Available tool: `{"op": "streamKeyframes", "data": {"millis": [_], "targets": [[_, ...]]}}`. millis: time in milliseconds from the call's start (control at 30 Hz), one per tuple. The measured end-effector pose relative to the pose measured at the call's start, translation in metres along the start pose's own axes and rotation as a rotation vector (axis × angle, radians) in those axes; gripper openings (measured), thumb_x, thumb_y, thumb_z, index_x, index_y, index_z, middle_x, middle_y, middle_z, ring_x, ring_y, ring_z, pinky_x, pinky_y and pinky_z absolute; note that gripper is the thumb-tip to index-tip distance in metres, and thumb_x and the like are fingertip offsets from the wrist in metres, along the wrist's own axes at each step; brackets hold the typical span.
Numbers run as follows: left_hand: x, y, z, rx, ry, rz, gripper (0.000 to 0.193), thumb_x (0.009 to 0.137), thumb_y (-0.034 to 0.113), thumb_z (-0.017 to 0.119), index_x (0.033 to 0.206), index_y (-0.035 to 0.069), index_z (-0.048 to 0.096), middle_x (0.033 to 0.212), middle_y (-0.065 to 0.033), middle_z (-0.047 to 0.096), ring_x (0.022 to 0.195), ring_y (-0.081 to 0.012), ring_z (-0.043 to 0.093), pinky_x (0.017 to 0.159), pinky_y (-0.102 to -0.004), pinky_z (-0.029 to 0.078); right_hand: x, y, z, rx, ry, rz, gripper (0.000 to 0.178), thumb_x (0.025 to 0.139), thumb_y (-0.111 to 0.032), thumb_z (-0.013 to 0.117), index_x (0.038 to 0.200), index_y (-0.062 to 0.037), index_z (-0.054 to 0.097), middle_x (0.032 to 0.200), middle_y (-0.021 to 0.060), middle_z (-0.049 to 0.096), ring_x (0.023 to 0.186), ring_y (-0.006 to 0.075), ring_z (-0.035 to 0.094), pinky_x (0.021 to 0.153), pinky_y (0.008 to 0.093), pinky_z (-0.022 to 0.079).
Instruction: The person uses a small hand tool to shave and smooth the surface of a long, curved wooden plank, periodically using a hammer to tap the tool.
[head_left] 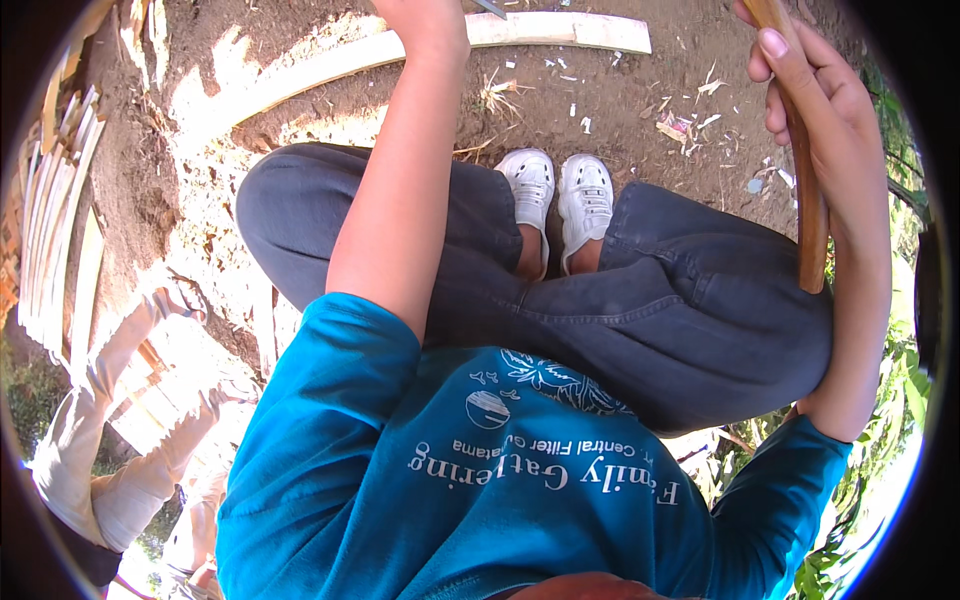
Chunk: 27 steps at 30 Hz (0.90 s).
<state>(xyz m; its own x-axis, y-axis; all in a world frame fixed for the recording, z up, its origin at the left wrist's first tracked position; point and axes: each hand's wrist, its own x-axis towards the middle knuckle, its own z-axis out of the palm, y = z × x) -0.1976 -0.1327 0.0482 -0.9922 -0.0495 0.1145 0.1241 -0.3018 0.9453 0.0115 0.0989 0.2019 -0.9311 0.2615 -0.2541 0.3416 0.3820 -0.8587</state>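
Note:
Along the right side, my right hand (pixel 815 95) is closed round a long, smooth brown wooden handle (pixel 808 200). Its lower end hangs beside my knee; its upper end runs out of the picture. My left hand (pixel 425 12) is at the top edge, with its fingers cut off from sight. Close to it, the tip of a grey, metal-looking piece (pixel 488 8) shows; whether the hand touches it, I cannot tell. A long pale strip of wood or bamboo (pixel 560 32) lies curved across the ground behind my left wrist.
I squat in white shoes (pixel 586 195) on brown soil (pixel 690 60) littered with pale chips. Several pale strips (pixel 62 225) are stacked at the far left. Below them are another person's legs in beige trousers (pixel 150 450). Green plants (pixel 910 370) grow at the right edge.

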Motion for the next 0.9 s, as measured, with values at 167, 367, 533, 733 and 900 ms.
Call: {"op": "streamKeyframes", "data": {"millis": [167, 367, 533, 733, 900], "targets": [[-0.003, -0.002, -0.002, -0.025, -0.002, -0.009, 0.018, 0.108, 0.021, 0.057, 0.097, 0.010, 0.048, 0.071, 0.0001, 0.051, 0.061, -0.0120, 0.052, 0.058, -0.0296, 0.047, 0.003, -0.001, 0.001, -0.019, 0.000, 0.002, 0.049, 0.108, -0.040, 0.055, 0.142, -0.0059, 0.061, 0.092, -0.0074, 0.056, 0.068, -0.0027, 0.048, 0.059, 0.0146, 0.036], [-0.005, -0.001, -0.006, -0.031, 0.008, -0.010, 0.019, 0.107, 0.021, 0.058, 0.096, 0.010, 0.048, 0.071, 0.0002, 0.051, 0.062, -0.0121, 0.052, 0.059, -0.0297, 0.046, 0.006, -0.001, -0.003, 0.010, -0.036, 0.044, 0.033, 0.106, -0.031, 0.060, 0.129, -0.0064, 0.057, 0.095, -0.0035, 0.063, 0.066, -0.0006, 0.052, 0.058, 0.0170, 0.041], [-0.001, -0.004, -0.016, 0.000, 0.049, 0.019, 0.019, 0.107, 0.022, 0.059, 0.096, 0.010, 0.049, 0.072, 0.0001, 0.052, 0.063, -0.0114, 0.052, 0.060, -0.0287, 0.046, 0.007, -0.035, 0.022, -0.056, -0.014, 0.050, 0.022, 0.106, -0.023, 0.058, 0.093, -0.0062, 0.059, 0.073, -0.0034, 0.058, 0.057, 0.0032, 0.055, 0.052, 0.0205, 0.045], [-0.003, -0.006, -0.035, 0.052, 0.108, 0.058, 0.019, 0.106, 0.022, 0.061, 0.098, 0.010, 0.049, 0.073, 0.0009, 0.053, 0.063, -0.0097, 0.052, 0.058, -0.0269, 0.044, 0.025, -0.116, 0.069, -0.410, -0.121, -0.397, 0.020, 0.103, -0.018, 0.061, 0.096, 0.0005, 0.061, 0.072, 0.0046, 0.057, 0.062, 0.0145, 0.059, 0.058, 0.0317, 0.045], [-0.009, -0.017, -0.025, -0.066, 0.047, 0.026, 0.017, 0.105, 0.020, 0.063, 0.105, 0.008, 0.051, 0.077, 0.0009, 0.055, 0.061, -0.0091, 0.051, 0.056, -0.0257, 0.043, 0.044, -0.159, 0.095, -0.844, -0.200, -0.735, 0.021, 0.097, -0.016, 0.064, 0.099, 0.0045, 0.067, 0.076, 0.0206, 0.063, 0.068, 0.0348, 0.063, 0.065, 0.0446, 0.048]]}}
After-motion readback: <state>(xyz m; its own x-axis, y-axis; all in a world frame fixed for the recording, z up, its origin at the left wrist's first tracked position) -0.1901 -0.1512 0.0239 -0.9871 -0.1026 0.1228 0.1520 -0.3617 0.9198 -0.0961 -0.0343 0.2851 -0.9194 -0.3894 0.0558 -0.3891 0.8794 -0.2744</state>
